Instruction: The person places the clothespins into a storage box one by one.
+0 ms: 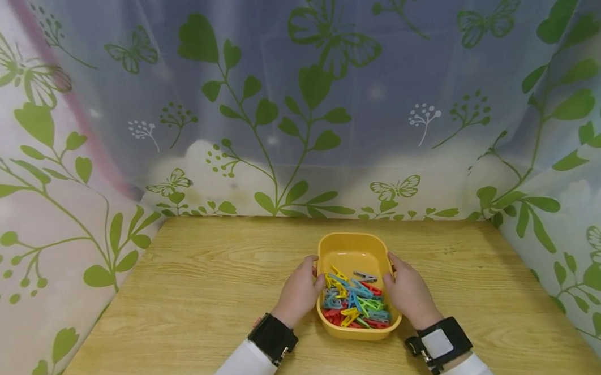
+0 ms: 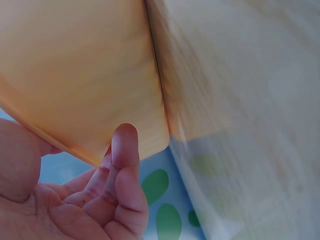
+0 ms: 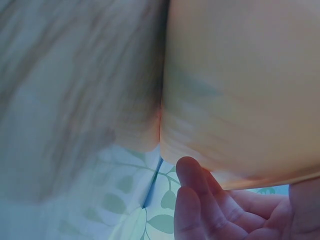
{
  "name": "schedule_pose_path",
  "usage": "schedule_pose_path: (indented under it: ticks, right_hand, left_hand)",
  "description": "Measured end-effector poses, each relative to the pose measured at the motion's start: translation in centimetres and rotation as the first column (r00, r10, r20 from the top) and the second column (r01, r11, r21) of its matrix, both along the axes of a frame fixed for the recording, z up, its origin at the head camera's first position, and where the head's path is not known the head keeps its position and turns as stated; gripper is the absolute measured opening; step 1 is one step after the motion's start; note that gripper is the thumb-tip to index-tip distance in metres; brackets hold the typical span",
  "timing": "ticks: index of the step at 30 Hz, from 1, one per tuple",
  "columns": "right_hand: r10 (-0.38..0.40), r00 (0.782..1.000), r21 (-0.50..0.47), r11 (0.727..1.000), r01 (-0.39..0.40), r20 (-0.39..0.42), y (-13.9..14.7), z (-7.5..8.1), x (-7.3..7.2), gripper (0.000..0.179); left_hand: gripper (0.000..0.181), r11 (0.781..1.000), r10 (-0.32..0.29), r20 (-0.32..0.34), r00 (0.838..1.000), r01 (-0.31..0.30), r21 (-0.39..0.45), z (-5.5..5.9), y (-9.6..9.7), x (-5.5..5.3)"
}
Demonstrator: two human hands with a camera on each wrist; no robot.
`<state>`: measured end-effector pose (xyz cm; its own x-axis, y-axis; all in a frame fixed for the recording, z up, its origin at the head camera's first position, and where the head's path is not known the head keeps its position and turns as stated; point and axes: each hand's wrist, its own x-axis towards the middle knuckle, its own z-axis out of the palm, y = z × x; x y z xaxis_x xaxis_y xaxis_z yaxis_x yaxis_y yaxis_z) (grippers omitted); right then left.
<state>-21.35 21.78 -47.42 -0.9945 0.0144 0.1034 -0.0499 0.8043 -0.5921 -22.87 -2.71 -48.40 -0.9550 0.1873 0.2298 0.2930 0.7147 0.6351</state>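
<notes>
A yellow plastic basin (image 1: 354, 250) sits on the table, with a jumble of colourful clothespins (image 1: 360, 297) in its near part. My left hand (image 1: 297, 292) grips the basin's left side, the thumb at the rim. On the opposite side, my right hand (image 1: 412, 292) holds it the same way. In the left wrist view, fingers (image 2: 125, 147) lie against the basin's outer wall (image 2: 85, 75). The right wrist view likewise has fingers (image 3: 192, 172) by the wall (image 3: 240, 100). The clothespins are hidden from both wrist views.
The wood-grain table (image 1: 214, 268) extends around the basin. Behind it hangs a curtain (image 1: 251, 151) printed with leaves and butterflies, with similar cloth on the left (image 1: 40, 196) and right (image 1: 584, 225). Both wrists wear black straps.
</notes>
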Motion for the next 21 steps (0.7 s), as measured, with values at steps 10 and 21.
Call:
schedule_pose_path:
  ticks: [10, 21]
  right_hand:
    - [0.003, 1.0, 0.003, 1.0, -0.003, 0.007, -0.14, 0.03, -0.25, 0.057]
    - [0.002, 1.0, 0.012, 1.0, -0.002, 0.01, 0.03, 0.01, -0.33, 0.059]
  left_hand:
    - [0.043, 1.0, 0.009, -0.008, 1.0, -0.009, -0.014, 0.0, -0.19, -0.13]
    - [0.044, 0.997, 0.007, -0.007, 1.0, -0.007, -0.083, 0.42, -0.05, 0.07]
